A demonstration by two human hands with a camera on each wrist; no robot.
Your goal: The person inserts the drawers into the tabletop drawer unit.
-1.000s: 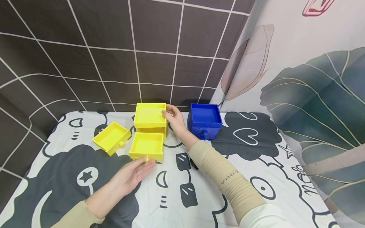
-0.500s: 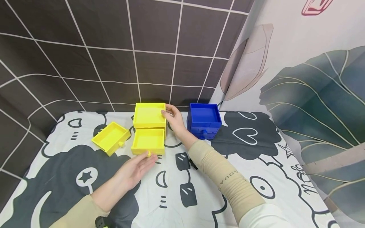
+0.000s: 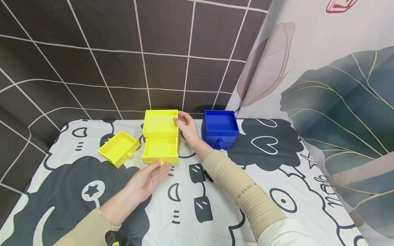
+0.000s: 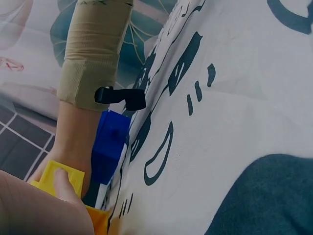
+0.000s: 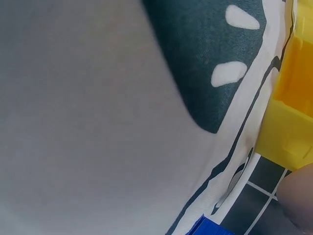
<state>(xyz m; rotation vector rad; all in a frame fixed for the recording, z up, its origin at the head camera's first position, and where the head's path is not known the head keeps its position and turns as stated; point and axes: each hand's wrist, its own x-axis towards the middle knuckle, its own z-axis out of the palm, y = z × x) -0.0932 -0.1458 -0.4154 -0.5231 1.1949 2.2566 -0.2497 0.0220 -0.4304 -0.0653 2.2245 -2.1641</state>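
Note:
A yellow cabinet (image 3: pixel 160 122) stands at the back of the cloth. Its yellow drawer (image 3: pixel 160 147) sticks out of the front, the inside bare. With thumb and fingers, my left hand (image 3: pixel 142 183) pinches the drawer's small knob (image 3: pixel 161 163); in the left wrist view the thumb lies against the drawer. My right hand (image 3: pixel 189 129) grips the cabinet's right side, thumb over the top rim and fingers behind. The right wrist view shows part of the yellow cabinet (image 5: pixel 286 139) beside a fingertip. A second yellow drawer (image 3: pixel 119 147) lies loose and askew to the left.
A blue cabinet (image 3: pixel 220 126) with a knob on its front stands to the right of my right hand. Behind everything hangs a dark cloth (image 3: pixel 120 71) with white grid lines. Printed white cloth (image 3: pixel 172 212) covers the surface.
My left hand has moved away from me with the drawer, which has slid further into the yellow cabinet. The right hand keeps its hold on the cabinet's side.

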